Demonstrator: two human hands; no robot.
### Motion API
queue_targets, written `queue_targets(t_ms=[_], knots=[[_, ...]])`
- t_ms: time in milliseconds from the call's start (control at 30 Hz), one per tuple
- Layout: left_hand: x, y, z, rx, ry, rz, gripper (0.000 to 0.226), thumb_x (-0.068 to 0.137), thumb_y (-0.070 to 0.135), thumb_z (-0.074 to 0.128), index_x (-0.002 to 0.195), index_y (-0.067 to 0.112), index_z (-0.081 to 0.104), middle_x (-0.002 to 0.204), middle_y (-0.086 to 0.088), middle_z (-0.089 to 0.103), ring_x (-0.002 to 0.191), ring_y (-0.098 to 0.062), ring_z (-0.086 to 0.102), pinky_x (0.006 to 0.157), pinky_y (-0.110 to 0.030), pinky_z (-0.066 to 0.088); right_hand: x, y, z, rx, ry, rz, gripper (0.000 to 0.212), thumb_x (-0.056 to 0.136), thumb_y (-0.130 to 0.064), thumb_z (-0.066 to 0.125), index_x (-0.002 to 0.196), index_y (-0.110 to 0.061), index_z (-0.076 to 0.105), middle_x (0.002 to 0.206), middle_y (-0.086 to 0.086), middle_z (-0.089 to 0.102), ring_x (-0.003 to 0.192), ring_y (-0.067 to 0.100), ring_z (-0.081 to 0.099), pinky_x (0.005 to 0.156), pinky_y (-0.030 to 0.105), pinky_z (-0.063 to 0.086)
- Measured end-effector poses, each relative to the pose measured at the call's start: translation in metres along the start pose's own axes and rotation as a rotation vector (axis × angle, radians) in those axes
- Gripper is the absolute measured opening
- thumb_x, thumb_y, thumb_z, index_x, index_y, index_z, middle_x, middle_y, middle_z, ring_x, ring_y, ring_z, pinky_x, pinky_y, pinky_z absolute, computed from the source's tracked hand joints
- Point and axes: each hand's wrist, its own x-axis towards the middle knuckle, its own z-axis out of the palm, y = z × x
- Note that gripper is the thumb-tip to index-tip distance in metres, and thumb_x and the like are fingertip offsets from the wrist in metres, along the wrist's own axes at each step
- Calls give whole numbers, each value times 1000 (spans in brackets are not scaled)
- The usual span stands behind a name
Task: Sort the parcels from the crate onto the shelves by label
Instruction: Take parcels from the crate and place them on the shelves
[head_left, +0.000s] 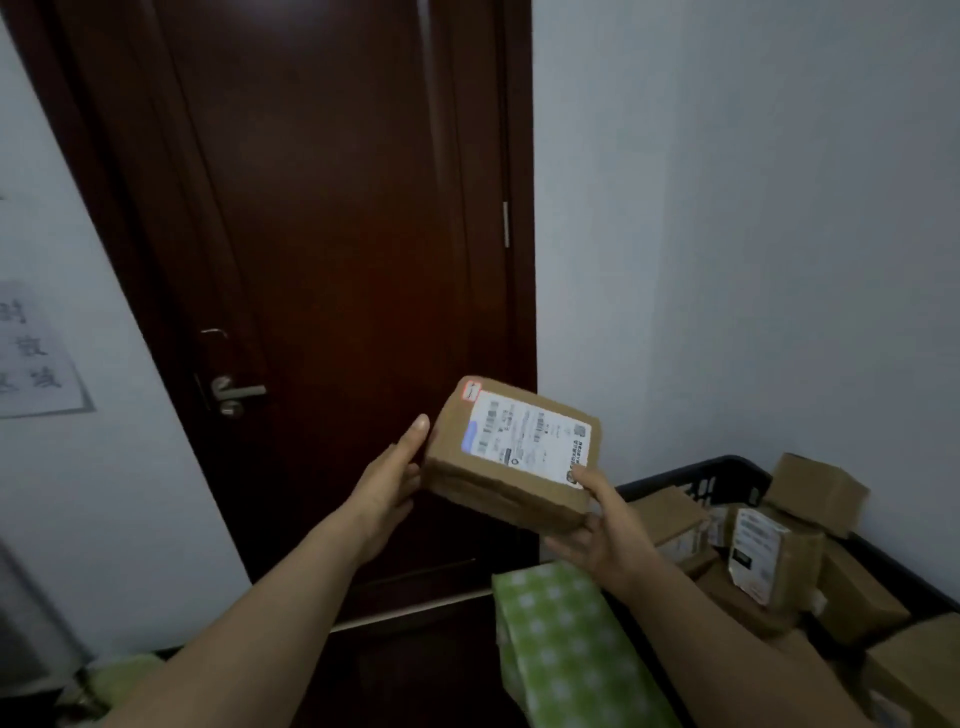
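We hold one parcel (511, 457) up in front of the door (337, 234), clear of the crate (727, 470) at lower right, where more parcels (769, 556) lie heaped. It is tilted so its white label (524, 439) faces us, probably so we can read which shelf it belongs on; no shelf is in view. Our left hand (389, 483) cups the parcel's left end, arm reaching forward, one digit straight up the side and the other fingers slipping beneath, mostly hidden. Our right hand (608, 535) takes the near right corner, its thumb pressed on the label's edge and its fingers curled under the base, pinching the cardboard between them. Gripping opposite ends likely keeps the label uncovered and the parcel steady. A green checked bundle (561, 639) sits below our right forearm, just beside the crate.
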Motion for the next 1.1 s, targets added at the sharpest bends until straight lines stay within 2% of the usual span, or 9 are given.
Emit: queue_targets(t_ms=[67,133,300,467,567,667,733,933,1100], knots=[[-11,-3,-14,21,49,-63,126,45,80,65,150,23,24,145,-15,40,131,-27,42,108,-49,34,1,12,32,55,-32,7,31,82,-34,68,109,-23,59,113,14,65,103,31,62,94,48,49],[-23,-6,-20,24,9,-105,122,48,74,70,148,17,28,139,-14,44,127,-27,45,102,-50,39,-2,23,64,67,-79,25,42,73,-35,71,111,-23,56,116,17,61,104,33,61,94,50,48],[-42,-8,-37,-21,22,-31,56,74,42,76,119,12,62,106,1,70,104,-12,60,95,-43,45,-11,48,118,-58,-192,15,79,60,-36,77,131,-22,47,119,14,64,108,32,61,97,49,43],[-52,-7,-93,-42,53,9,35,76,19,77,109,14,65,95,-2,73,107,-18,64,93,-42,53,-12,43,132,-161,-225,-62,120,50,-46,86,149,-34,21,145,11,42,139,33,31,114,51,20],[-57,-8,-119,-13,15,19,43,73,13,79,113,15,62,103,-1,73,108,-18,65,97,-45,50,-17,34,142,-238,-276,-139,98,57,-44,82,143,-40,34,133,2,57,133,26,41,114,52,22],[-60,-9,-133,-18,-4,25,55,69,9,81,119,15,60,110,-2,72,110,-19,64,98,-46,49,-25,34,157,-319,-350,-159,61,77,-26,74,132,-40,50,109,0,72,112,20,61,104,51,40],[-63,-10,-139,-28,-1,33,59,66,7,83,120,15,60,111,-3,71,111,-22,63,101,-48,47,-27,38,163,-365,-365,-176,49,81,-17,71,126,-35,58,104,0,73,101,18,67,96,45,49],[-73,-10,-155,-18,10,41,73,58,9,86,124,16,57,110,-3,71,111,-22,63,102,-48,45,-27,46,175,-366,-429,-173,44,80,-13,73,118,-33,64,103,-1,74,99,20,68,89,40,53],[-82,-10,-163,-10,36,43,69,60,7,85,123,15,57,109,-3,72,109,-22,64,102,-47,45,-29,49,182,-351,-478,-169,44,81,-9,71,121,-26,63,107,3,73,100,23,69,84,37,55]])
